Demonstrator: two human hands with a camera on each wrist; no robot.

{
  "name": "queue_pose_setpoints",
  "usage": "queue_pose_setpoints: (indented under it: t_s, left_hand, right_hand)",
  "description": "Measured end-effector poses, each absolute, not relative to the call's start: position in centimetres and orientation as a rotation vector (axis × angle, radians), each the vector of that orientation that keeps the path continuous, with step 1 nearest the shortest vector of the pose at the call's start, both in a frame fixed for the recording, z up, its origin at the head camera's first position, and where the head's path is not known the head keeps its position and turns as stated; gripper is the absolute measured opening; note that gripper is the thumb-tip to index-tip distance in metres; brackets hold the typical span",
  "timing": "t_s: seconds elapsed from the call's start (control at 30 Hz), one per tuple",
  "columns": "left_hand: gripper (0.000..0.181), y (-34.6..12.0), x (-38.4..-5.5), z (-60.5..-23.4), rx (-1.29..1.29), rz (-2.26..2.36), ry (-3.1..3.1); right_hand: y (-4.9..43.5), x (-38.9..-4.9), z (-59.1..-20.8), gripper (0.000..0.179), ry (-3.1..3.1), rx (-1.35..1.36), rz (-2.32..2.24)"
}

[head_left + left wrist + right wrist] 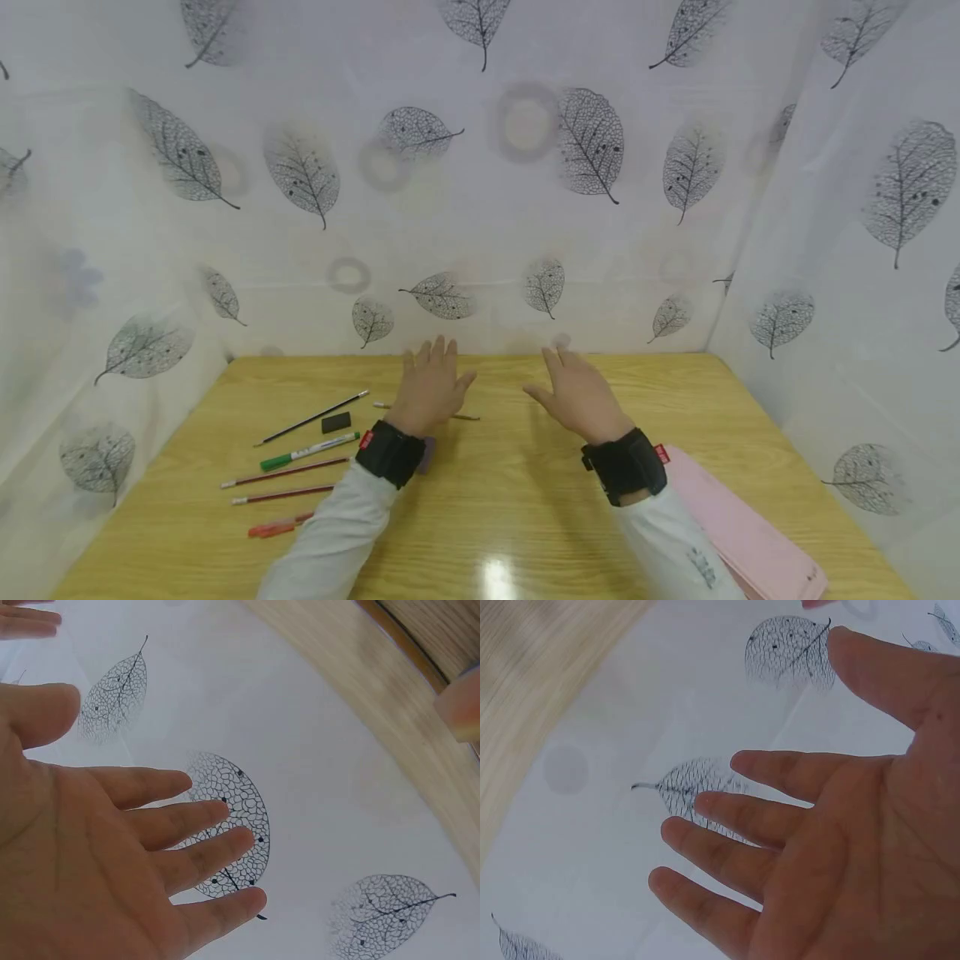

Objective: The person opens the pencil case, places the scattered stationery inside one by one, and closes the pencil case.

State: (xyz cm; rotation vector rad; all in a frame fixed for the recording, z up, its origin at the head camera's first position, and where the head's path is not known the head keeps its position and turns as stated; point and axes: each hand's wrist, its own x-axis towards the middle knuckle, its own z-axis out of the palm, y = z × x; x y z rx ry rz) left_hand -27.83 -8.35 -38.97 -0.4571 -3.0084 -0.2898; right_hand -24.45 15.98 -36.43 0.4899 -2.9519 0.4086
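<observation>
Sleeves (330,533) lowest in frame, we spread left hand (426,389) and right hand (587,400), empty, seemingly readying; grasping calls for curling them.

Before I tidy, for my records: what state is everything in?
Left hand: open, empty
Right hand: open, empty
Wristbands: worn
Brown pencil: partly hidden
Purple thing: mostly hidden
Black pencil: lying loose
Red pencils: lying loose
Black eraser: lying flat
Green marker: apparently capped
Red pen: partly hidden
Pink case: lying flat, closure unclear
</observation>
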Motion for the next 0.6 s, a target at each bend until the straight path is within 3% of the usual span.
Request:
queue_pose_setpoints:
  t_s: [0.6]
  left_hand:
    - [0.063, -4.2, -25.8, -38.4, -0.706, -0.208, -2.872]
  right_hand:
    - [25.6, -16.8, -35.3, 0.078, -3.052, 0.346, 0.317]
